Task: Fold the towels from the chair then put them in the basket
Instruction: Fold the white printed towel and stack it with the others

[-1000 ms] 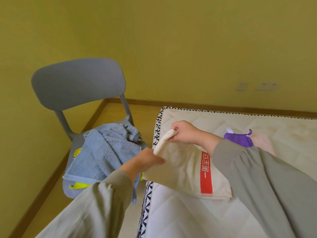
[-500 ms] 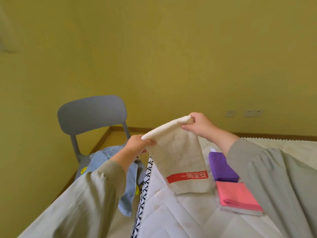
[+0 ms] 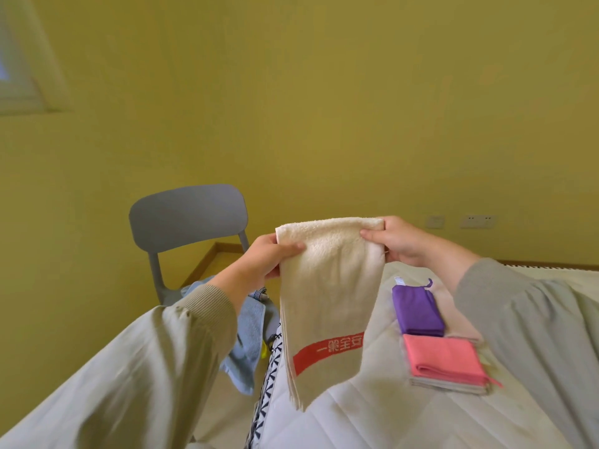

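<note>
A cream towel (image 3: 327, 296) with a red printed band hangs folded lengthwise in the air above the mattress edge. My left hand (image 3: 269, 257) pinches its top left corner and my right hand (image 3: 398, 241) pinches its top right corner. A grey chair (image 3: 188, 218) stands at the left against the wall, with a blue towel (image 3: 249, 332) and something yellow draped on its seat, mostly hidden by my left sleeve. No basket is in view.
On the white quilted mattress (image 3: 372, 403) lie a folded purple cloth (image 3: 416, 311) and a folded pink cloth (image 3: 444, 359) on top of a grey one. Yellow walls close the corner behind the chair. Wall sockets (image 3: 478, 221) sit at the right.
Both hands have lifted the cream towel off the mattress and spread its top edge level, so it now hangs upright. My view has tilted up toward the wall.
</note>
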Motion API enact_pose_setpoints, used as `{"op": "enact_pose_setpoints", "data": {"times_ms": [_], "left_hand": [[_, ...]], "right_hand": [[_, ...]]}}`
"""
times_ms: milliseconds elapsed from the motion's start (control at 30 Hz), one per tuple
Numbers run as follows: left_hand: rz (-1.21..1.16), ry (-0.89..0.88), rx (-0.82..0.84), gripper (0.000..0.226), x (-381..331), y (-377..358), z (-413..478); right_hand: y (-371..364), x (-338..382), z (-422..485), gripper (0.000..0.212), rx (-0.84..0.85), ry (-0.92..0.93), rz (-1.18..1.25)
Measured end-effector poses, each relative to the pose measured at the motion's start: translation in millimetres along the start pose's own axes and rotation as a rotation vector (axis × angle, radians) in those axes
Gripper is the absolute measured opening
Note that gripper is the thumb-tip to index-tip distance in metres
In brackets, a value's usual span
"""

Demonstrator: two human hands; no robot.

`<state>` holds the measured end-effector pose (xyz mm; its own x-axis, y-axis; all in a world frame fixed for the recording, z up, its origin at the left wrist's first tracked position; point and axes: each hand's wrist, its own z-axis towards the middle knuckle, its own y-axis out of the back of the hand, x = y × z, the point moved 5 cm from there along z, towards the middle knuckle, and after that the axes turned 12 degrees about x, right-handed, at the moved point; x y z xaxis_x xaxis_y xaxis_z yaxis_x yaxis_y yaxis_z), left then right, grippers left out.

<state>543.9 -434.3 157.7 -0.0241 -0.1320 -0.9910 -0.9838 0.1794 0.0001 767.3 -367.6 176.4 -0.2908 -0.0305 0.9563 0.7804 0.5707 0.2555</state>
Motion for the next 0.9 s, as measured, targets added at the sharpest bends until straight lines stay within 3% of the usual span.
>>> {"op": "enact_pose_setpoints", "data": {"times_ms": [167, 300, 367, 500, 600, 733, 900], "left_hand": [[-0.111, 0.202, 0.110, 0.031, 30, 2, 7], [-0.113, 0.357, 0.063, 0.025, 65, 10, 27], [0.056, 0.332, -0.058, 0.019, 86, 20, 46], [0.699, 0.270, -0.185, 0.009, 124, 29, 83], [0.783, 0.289, -0.259, 0.025, 156, 36, 103], [0.670, 0.372, -0.289, 0.020, 195, 46, 122], [0.159, 0.374, -0.240, 0.014, 228, 42, 139]], "right_hand": [[-7, -30, 1, 0.010, 0.218, -0.153, 0.086], [-6, -67, 23, 0.013, 0.168, -0.235, 0.096], [-6, -90, 40, 0.008, 0.100, -0.264, -0.003], [-7, -139, 83, 0.026, -0.059, -0.279, -0.428], [-8, -170, 109, 0.029, -0.112, -0.296, -0.583], [-7, -204, 136, 0.047, -0.169, -0.364, -0.635], [-6, -235, 153, 0.050, -0.220, -0.434, -0.508]]}}
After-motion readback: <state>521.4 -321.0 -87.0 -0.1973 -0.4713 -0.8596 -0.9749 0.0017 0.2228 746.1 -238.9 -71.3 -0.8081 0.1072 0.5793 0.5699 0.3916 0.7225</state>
